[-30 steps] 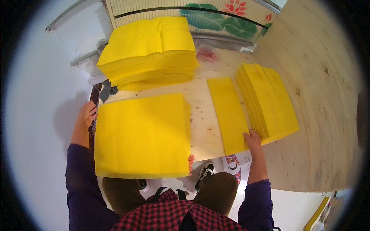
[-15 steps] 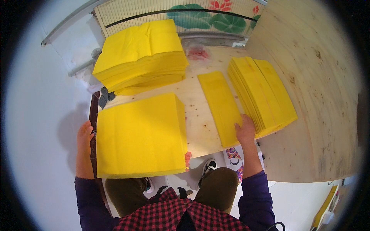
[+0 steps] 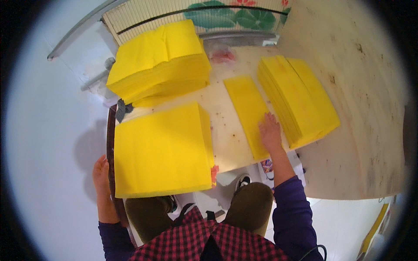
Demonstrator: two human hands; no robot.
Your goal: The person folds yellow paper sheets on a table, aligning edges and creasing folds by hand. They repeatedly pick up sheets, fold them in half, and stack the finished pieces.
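Pale knotted wooden tabletop, bearing: tall yellow stack, rear left; broad yellow stack, front left; narrow yellow strip; folded yellow stack, right; reddish bundle, rear.

On the tabletop, the back stack sits behind the front stack. Right of the front stack lies a strip (the right hand on top), then, farther right, a pile; the left hand is at the front stack's left.
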